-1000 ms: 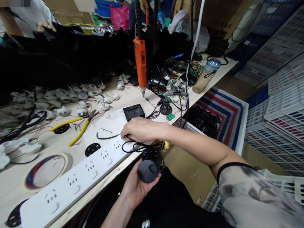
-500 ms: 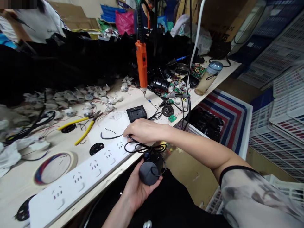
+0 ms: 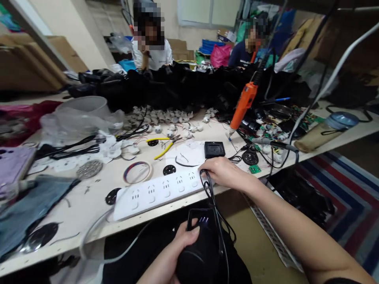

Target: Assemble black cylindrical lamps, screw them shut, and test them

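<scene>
My left hand (image 3: 174,252) is closed round a black rounded device (image 3: 201,248) held low over my lap, with small lights glowing on its top. A black cord (image 3: 214,209) runs up from the device to the end of a long white power strip (image 3: 156,191) lying on the bench. My right hand (image 3: 220,173) rests at that end of the strip with its fingers pinched on the cord's plug. A black square part (image 3: 214,149) lies just beyond my right hand.
Yellow-handled pliers (image 3: 164,146), a tape roll (image 3: 137,171), black discs and several small white motors (image 3: 171,120) lie on the bench. An orange electric screwdriver (image 3: 243,105) hangs above circuit boards. A water bottle (image 3: 325,132) lies at the right. Two people sit behind a black pile.
The view has swung up and left, now showing the far bench and two people. The black device is turned upright with its lights showing. My right hand stays at the strip's end.
</scene>
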Demonstrator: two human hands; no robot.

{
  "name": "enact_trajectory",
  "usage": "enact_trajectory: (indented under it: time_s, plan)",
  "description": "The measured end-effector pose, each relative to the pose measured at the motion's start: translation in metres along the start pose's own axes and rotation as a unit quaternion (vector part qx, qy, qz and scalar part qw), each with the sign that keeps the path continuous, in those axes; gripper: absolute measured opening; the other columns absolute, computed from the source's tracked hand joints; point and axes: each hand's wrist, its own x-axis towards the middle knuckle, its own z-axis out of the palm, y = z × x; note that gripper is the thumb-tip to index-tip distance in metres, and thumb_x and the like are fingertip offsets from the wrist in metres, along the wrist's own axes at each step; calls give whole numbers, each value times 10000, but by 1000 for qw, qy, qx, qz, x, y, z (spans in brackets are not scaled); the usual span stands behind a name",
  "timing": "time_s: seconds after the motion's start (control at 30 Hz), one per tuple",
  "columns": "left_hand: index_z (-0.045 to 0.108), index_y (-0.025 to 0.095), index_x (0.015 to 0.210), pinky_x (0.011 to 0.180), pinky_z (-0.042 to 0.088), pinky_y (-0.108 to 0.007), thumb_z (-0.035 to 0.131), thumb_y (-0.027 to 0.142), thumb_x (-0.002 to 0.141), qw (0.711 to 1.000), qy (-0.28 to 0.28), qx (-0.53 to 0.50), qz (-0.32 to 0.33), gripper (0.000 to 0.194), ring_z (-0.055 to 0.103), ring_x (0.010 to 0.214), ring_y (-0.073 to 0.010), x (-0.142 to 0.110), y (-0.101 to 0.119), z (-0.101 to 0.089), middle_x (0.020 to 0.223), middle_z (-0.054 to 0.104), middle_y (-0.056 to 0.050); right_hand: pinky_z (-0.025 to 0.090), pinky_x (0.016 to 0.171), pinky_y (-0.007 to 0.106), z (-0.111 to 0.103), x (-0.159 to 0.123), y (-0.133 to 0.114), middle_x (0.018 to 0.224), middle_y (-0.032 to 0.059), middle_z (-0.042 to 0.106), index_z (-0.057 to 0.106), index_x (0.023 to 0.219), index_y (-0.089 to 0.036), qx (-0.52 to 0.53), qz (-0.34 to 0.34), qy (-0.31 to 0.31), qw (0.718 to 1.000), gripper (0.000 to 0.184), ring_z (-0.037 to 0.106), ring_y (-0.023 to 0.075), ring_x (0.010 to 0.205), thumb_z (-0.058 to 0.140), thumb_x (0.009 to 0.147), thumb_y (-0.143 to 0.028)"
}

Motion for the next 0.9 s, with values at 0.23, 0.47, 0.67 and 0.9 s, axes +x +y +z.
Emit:
enact_trajectory:
  time_s: [0.23, 0.47, 0.67, 0.9]
  plan:
    - [518, 274, 1299, 734, 566, -375, 698, 527, 686, 990, 98, 51, 87, 687, 691, 863, -277, -46, 29, -3, 1046, 696, -68, 463, 755, 266, 13, -3, 9, 927, 68, 725, 706, 1005, -174, 28, 10, 34, 999, 253, 669, 195, 856, 568, 825, -62]
    - [390, 312, 1379, 582, 540, -306, 688, 528, 679, 904, 256, 165, 300, 791, 639, 866, -261, -44, 110, -16, 1076, 618, -60, 463, 829, 287, 22, -12, 7, 1061, 76, 599, 608, 1138, -185, 24, -10, 43, 999, 486, 527, 198, 954, 523, 730, 65]
    - [503, 239, 1213, 526, 524, -273, 678, 438, 704, 939, 163, 87, 289, 573, 606, 726, -191, -1, 148, -18, 909, 609, -23, 448, 874, 362, 15, -9, -2, 1101, 89, 520, 558, 1189, -185, 7, 71, -16, 997, 513, 467, 238, 979, 523, 714, 4]
    - [455, 233, 1238, 573, 524, -269, 715, 385, 694, 952, 107, 95, 271, 622, 630, 829, -206, 42, 162, -15, 1146, 609, -79, 479, 874, 400, 0, -15, -2, 1011, 92, 576, 639, 1110, -201, -21, 115, 0, 993, 405, 547, 259, 974, 492, 784, -11]
